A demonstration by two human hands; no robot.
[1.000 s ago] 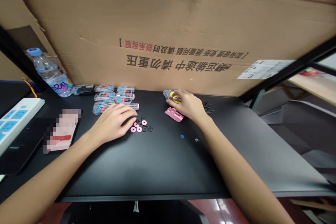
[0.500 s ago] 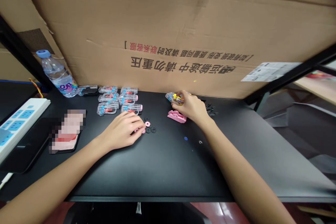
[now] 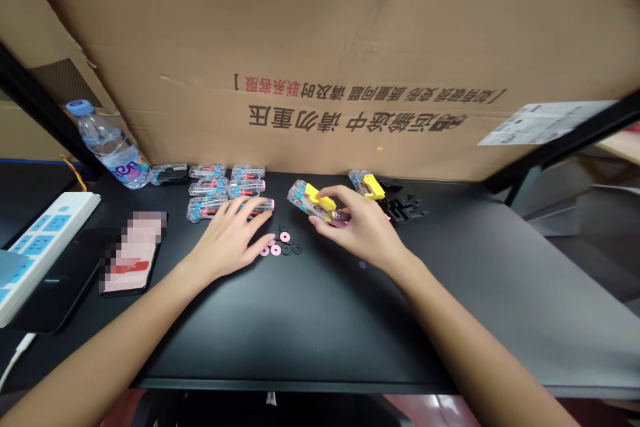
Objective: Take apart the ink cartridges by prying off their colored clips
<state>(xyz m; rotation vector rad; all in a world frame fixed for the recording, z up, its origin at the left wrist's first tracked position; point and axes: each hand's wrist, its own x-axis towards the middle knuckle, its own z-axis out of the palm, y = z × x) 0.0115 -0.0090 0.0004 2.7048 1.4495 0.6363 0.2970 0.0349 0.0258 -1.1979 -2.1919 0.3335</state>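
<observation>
My right hand (image 3: 350, 213) grips a clear toy gun (image 3: 303, 199) with blue bits inside and a yellow piece on its side. Fingers and thumb close round its rear end, which they partly hide. My left hand (image 3: 227, 233) has its fingers spread. They cover part of the nearest clear toy gun in the group (image 3: 205, 207), and the thumb is beside several pink and black rings (image 3: 276, 250). Whether those fingers touch anything, I cannot tell. Behind my right hand lies another clear toy gun (image 3: 357, 180) with a yellow piece.
Black plastic parts (image 3: 405, 208) lie in a pile to the right. Along the left stand a water bottle (image 3: 113, 147), a phone (image 3: 133, 260) and a white power strip (image 3: 45, 247). A cardboard sheet (image 3: 325, 33) rises behind the black table (image 3: 300, 327).
My right hand has lifted the clear toy gun and brought it left and nearer. The pink piece is now mostly hidden behind that hand. My left hand's fingers have moved back off the rings and spread.
</observation>
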